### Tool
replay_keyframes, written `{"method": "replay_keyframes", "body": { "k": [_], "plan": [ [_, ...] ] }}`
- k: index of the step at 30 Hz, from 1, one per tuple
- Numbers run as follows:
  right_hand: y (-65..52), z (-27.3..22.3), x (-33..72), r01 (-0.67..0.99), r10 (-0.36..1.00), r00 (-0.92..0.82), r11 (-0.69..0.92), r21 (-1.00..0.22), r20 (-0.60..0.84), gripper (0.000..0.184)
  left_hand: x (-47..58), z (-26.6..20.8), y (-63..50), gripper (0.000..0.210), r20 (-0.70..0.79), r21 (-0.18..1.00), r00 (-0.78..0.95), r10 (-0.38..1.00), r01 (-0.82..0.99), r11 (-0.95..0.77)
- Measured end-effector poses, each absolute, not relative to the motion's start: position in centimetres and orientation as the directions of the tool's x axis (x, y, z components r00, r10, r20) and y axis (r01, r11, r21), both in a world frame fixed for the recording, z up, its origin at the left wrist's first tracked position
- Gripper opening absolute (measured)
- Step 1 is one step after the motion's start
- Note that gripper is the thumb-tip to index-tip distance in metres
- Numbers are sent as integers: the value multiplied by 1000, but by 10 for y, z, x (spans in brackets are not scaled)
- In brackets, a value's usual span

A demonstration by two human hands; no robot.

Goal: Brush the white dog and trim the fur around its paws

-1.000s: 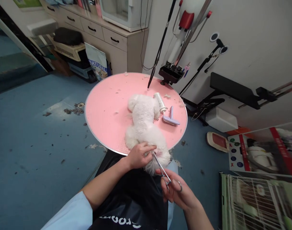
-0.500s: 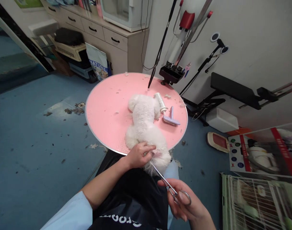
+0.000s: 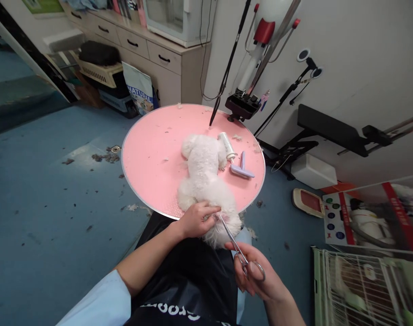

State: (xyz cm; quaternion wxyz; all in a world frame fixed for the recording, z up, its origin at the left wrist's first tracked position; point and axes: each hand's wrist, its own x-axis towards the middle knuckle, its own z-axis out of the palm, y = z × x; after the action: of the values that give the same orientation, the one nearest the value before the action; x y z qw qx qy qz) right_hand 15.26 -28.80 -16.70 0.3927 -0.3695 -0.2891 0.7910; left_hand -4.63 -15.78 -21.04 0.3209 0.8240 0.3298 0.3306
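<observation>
— Holding what, and where?
— My right hand (image 3: 260, 278) grips the scissors (image 3: 238, 248), blades angled up-left toward the dog (image 3: 206, 181) at the table's (image 3: 148, 149) near edge; my left hand (image 3: 196, 220) clasps its fur, closer.

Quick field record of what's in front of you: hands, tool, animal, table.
left hand: presses into the dog's fur at the table's near edge
right hand: grips metal forceps, tip at the fur by the left fingers
dog: small, white, lying on the table
table: round, pink, fur scraps on it
beside dog: white bottle, purple brush
</observation>
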Motion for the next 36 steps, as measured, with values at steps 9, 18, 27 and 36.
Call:
{"method": "replay_keyframes", "body": {
  "k": [9, 18, 27, 36],
  "plan": [
    [-281, -163, 144, -484, 815, -414, -574, -661, -405, 52, -45, -210, -159, 38, 348, 739, 555, 756, 333, -585],
    [-291, -162, 148, -474, 793, -467, -598, -647, -391, 55, -46, -209, -158, 34, 339, 761, 569, 749, 303, -574],
    [-283, -166, 143, -495, 814, -428, -575, -652, -392, 47, -47, -207, -158, 38, 332, 749, 580, 744, 317, -581],
    [-290, -165, 147, -501, 812, -447, -575, -647, -375, 55, -46, -208, -158, 37, 334, 755, 581, 742, 307, -580]
  ]
}}
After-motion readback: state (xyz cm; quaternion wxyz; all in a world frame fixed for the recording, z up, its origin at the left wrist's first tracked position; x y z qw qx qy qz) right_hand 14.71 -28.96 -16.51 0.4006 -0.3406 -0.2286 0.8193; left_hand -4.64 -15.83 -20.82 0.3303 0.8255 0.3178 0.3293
